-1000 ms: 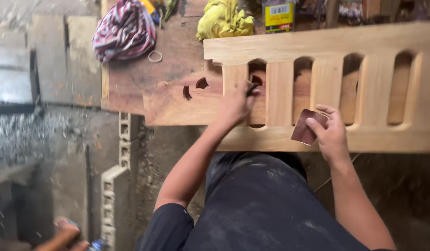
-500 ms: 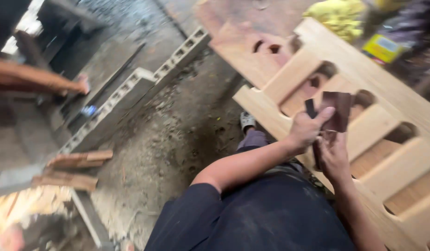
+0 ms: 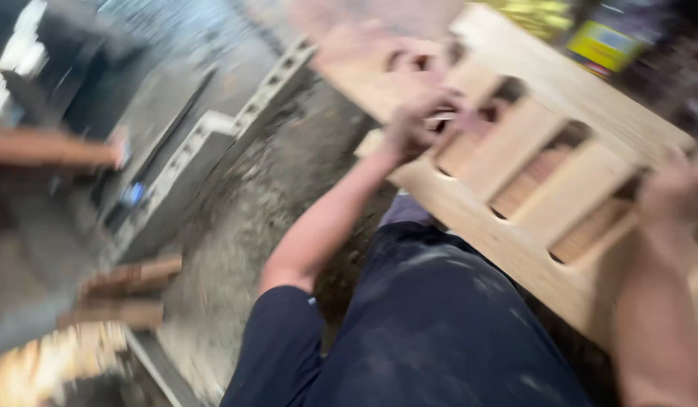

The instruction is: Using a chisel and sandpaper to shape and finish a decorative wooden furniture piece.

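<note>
The whole view is smeared by motion. A pale wooden panel (image 3: pixel 530 143) with several arched slots lies tilted across the upper right, over my dark trousers (image 3: pixel 432 324). My left hand (image 3: pixel 413 130) is at one of the panel's upper slots with its fingers curled; a small pale strip shows by the fingertips, too blurred to name. My right hand (image 3: pixel 677 188) is on the panel's right end, at the frame edge. What it holds, if anything, is lost in the blur.
Grey hollow concrete blocks (image 3: pixel 213 151) run diagonally over the dirt floor at left. Another person's arm (image 3: pixel 55 151) reaches in from the left edge. Short wood offcuts (image 3: pixel 130 290) lie lower left. A yellow box (image 3: pixel 609 45) sits beyond the panel.
The camera has swung left and tilted. My hands, together at a brown sheet half a second ago, have parted: the left went to a slot, the right to the panel's end.
</note>
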